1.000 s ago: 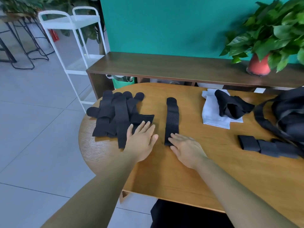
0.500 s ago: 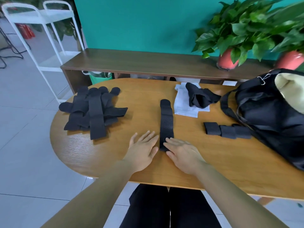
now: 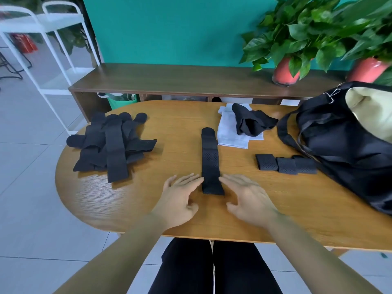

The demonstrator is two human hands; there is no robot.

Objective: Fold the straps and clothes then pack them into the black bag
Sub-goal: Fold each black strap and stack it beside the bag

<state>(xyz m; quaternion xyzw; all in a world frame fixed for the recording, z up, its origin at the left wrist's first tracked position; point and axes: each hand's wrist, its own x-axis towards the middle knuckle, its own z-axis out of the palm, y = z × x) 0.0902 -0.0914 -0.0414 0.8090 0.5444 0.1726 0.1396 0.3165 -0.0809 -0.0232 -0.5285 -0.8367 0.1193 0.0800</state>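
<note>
One black perforated strap [image 3: 210, 160] lies flat and straight on the wooden table [image 3: 233, 217], running away from me. My left hand [image 3: 180, 198] lies palm down just left of its near end, fingers straight, fingertips at its edge. My right hand [image 3: 246, 198] lies the same way on its right side. A heap of unfolded black straps [image 3: 110, 143] sits at the left. Three folded straps [image 3: 286, 164] lie in a row by the open black bag [image 3: 339, 141] at the right. A black garment [image 3: 252, 122] rests on a white cloth [image 3: 229, 134].
A dark wooden bench [image 3: 180, 79] stands behind the table with two potted plants [image 3: 297, 43] on it. A white metal rack [image 3: 42, 39] is at the far left. My legs in black trousers [image 3: 212, 268] are under the table's near edge.
My left hand came off the strap heap and moved right to the single strap's near end. Both hands now flank that end, spread slightly apart. The camera turned right, bringing the bag into view.
</note>
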